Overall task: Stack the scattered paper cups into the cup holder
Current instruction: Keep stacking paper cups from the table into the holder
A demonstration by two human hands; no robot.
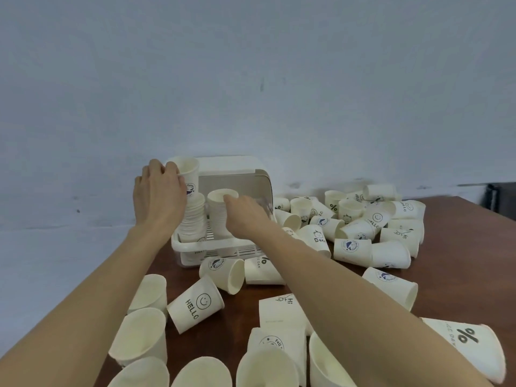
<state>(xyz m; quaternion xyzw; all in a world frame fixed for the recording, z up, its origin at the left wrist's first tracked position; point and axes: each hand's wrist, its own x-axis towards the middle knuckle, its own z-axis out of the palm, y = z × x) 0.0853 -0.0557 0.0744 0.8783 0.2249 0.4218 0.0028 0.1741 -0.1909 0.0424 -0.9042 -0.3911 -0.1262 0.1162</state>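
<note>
A white plastic cup holder point(192, 248) with a raised lid stands at the back of the brown table. Inside it are two stacks of white paper cups. My left hand point(159, 194) grips the top cup point(186, 171) of the tall left stack point(192, 219). My right hand point(245, 216) rests against the shorter right stack point(220, 213), fingers on its top rim; whether it grips a cup is unclear. Several loose paper cups lie scattered around, such as a "HELLO" cup point(195, 303) in front of the holder.
A heap of paper cups point(363, 227) lies to the right of the holder. More cups point(139, 333) crowd the near table edge. A grey-blue wall rises behind. The table's left edge point(117, 317) runs diagonally. A dark object point(499, 196) sits at far right.
</note>
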